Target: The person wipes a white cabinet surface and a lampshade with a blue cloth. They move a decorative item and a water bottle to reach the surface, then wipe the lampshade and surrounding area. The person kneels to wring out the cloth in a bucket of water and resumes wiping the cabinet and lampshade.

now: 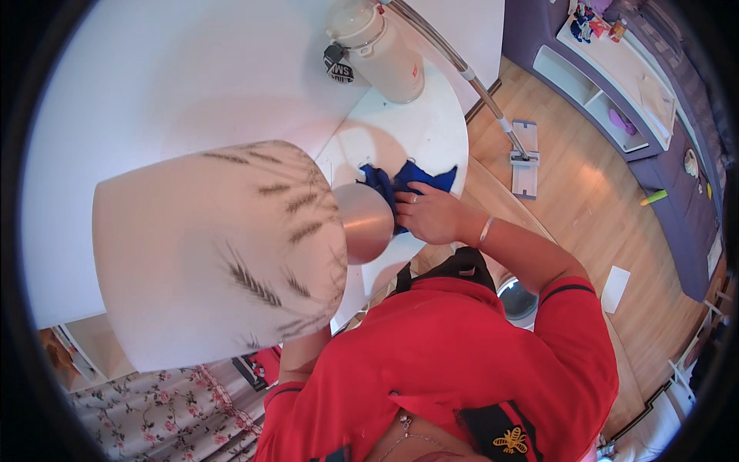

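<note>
My right hand (433, 215), with a ring and a bracelet, presses and grips a dark blue cloth (424, 176) on the white tabletop (427, 133). Its fingertips reach close to the rounded, shiny metallic base (369, 225) of a table lamp. Above that base, a large pale lampshade (190, 260) with a wheat-ear print fills the left of the view. My left forearm (303, 352) runs up behind the shade, which hides my left hand and whatever it touches.
A large cream bottle (392, 63) with a strap stands at the table's back, near the wall. A flat mop's pole (444, 52) slants past the table to its head (524, 167) on the wooden floor. Beyond are a purple bed frame with shelves (618, 86) and floral curtains (167, 410).
</note>
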Motion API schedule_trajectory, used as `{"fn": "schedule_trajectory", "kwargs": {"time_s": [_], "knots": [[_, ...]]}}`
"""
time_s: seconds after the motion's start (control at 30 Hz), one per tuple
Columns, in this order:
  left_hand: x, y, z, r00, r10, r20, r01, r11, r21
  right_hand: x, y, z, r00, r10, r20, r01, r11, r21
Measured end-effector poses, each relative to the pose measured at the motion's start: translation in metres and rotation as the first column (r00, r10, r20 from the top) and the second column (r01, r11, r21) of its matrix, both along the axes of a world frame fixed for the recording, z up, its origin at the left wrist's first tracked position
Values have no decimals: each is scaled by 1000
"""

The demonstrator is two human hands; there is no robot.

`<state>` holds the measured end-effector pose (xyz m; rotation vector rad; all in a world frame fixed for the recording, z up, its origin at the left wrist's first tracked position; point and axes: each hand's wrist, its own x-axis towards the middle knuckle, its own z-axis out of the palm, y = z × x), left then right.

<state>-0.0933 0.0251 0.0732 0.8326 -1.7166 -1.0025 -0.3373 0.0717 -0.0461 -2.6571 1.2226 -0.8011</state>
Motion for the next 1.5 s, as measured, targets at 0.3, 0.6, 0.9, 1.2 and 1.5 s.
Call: {"fn": "schedule_trajectory", "kwargs": {"time_s": [0.3,0.6,0.9,1.2,1.5], "knots": [[11,-4,15,995,-91,48,95,989,-110,33,-76,-22,881,464,94,-470,880,68],[4,3,50,996,26,79,-16,992,-121,165,-148,-45,913,406,-46,-408,911,-51],[31,-2,37,991,-40,128,57,990,-130,101,-160,-26,998,-58,27,56,994,92],[36,-16,52,965,51,256,-202,766,610,28,-119,-14,848,-529,37,528,849,25],[43,12,39,1000,-18,10,18,997,-77,-2,-26,-6,968,-249,-31,251,961,118]]}}
